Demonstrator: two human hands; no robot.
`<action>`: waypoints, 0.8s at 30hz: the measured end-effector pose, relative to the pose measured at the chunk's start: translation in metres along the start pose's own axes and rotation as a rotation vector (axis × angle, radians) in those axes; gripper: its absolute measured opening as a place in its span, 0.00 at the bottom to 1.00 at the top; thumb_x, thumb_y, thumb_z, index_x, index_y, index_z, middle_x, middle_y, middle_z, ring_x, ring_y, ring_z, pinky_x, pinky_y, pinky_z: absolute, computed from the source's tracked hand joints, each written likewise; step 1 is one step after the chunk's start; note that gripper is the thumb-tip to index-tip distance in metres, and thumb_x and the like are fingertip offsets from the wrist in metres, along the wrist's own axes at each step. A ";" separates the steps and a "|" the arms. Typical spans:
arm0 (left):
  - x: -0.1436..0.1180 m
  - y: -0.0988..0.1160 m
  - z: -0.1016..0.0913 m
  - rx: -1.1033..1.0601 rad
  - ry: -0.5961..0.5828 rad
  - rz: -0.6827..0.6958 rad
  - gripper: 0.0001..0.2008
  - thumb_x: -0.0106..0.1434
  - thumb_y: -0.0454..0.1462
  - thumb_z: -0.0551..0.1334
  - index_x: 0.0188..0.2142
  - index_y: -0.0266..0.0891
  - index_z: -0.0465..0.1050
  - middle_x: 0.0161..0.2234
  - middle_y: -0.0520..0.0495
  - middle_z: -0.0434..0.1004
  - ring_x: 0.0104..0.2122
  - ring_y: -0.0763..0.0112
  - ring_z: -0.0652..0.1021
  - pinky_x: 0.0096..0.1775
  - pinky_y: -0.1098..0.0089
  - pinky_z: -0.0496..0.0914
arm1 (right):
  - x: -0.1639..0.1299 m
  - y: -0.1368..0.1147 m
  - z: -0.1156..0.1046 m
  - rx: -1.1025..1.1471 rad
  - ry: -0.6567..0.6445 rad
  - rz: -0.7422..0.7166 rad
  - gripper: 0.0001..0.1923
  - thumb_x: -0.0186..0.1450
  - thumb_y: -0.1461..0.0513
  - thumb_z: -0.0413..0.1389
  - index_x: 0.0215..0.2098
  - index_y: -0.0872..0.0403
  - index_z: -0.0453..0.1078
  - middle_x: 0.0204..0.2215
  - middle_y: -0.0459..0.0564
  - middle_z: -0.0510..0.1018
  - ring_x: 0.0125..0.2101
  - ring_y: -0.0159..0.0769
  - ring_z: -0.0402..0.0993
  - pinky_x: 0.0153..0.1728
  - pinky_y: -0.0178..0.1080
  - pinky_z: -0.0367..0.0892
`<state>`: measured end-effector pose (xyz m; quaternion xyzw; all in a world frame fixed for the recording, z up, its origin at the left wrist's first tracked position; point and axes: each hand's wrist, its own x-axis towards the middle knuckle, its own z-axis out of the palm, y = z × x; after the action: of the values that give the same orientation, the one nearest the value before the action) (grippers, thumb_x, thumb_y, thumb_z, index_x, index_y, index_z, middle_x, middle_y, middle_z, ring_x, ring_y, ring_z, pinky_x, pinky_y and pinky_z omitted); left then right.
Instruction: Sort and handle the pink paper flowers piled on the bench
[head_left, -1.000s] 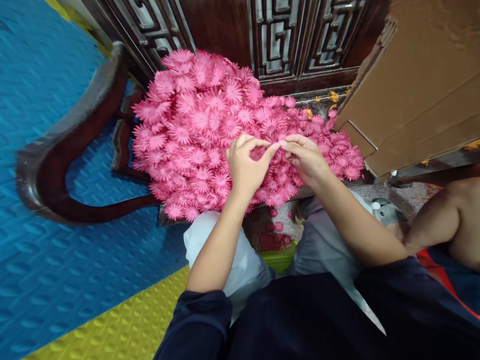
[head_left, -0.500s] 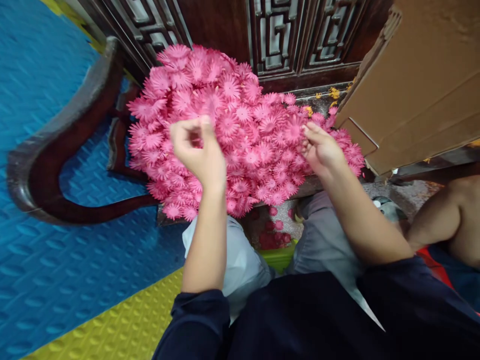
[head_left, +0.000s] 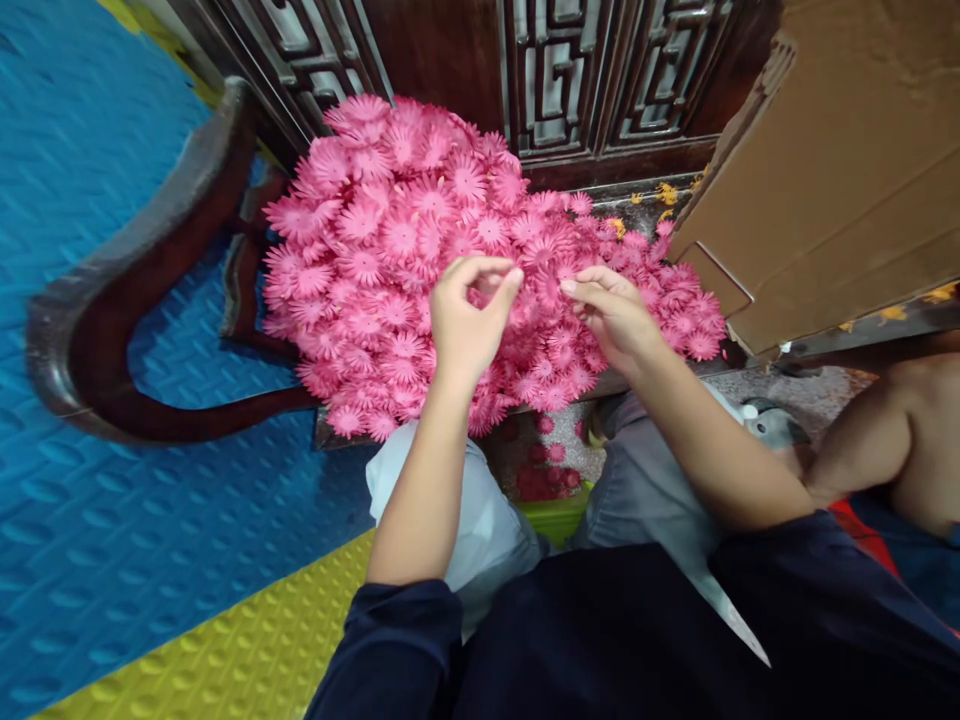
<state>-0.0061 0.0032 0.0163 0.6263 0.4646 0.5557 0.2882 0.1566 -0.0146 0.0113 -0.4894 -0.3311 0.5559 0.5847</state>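
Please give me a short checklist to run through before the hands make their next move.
1. Left hand apart from right hand: ok, a gap shows between them.
2. Left hand holding anything: cannot tell.
3. Right hand's pinch secure: cannot tell; anything held is too small.
4. Heap of pink flowers all together: not ok; some pink pieces lie lower down, apart from it.
5. Cardboard box clear of both hands: ok, it stands off to the right.
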 end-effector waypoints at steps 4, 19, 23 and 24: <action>-0.005 0.006 0.010 -0.073 -0.150 -0.048 0.05 0.51 0.38 0.68 0.26 0.39 0.76 0.27 0.51 0.76 0.29 0.74 0.73 0.35 0.72 0.67 | -0.003 -0.001 0.003 0.027 -0.071 0.015 0.13 0.43 0.61 0.67 0.23 0.51 0.67 0.23 0.40 0.74 0.24 0.25 0.66 0.25 0.31 0.62; -0.008 0.000 0.024 -0.131 -0.212 -0.092 0.07 0.54 0.36 0.66 0.23 0.37 0.71 0.24 0.53 0.70 0.26 0.75 0.70 0.34 0.72 0.64 | 0.000 0.002 -0.004 0.080 -0.125 0.167 0.17 0.42 0.60 0.69 0.25 0.52 0.67 0.19 0.37 0.69 0.19 0.22 0.61 0.21 0.30 0.55; -0.007 -0.004 0.024 -0.091 -0.200 -0.036 0.08 0.58 0.36 0.63 0.24 0.39 0.68 0.25 0.52 0.69 0.28 0.74 0.69 0.34 0.71 0.64 | 0.004 0.002 -0.004 0.135 -0.028 0.210 0.16 0.45 0.62 0.68 0.25 0.53 0.64 0.19 0.36 0.69 0.18 0.21 0.58 0.20 0.30 0.54; -0.007 -0.004 0.023 -0.081 -0.186 -0.021 0.08 0.58 0.37 0.63 0.25 0.39 0.68 0.26 0.52 0.68 0.28 0.73 0.69 0.35 0.71 0.63 | 0.004 0.002 -0.004 0.149 -0.003 0.204 0.16 0.46 0.63 0.68 0.25 0.53 0.64 0.20 0.36 0.70 0.18 0.21 0.58 0.20 0.30 0.54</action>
<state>0.0156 0.0026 0.0048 0.6583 0.4193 0.5103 0.3611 0.1600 -0.0113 0.0075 -0.4750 -0.2385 0.6361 0.5594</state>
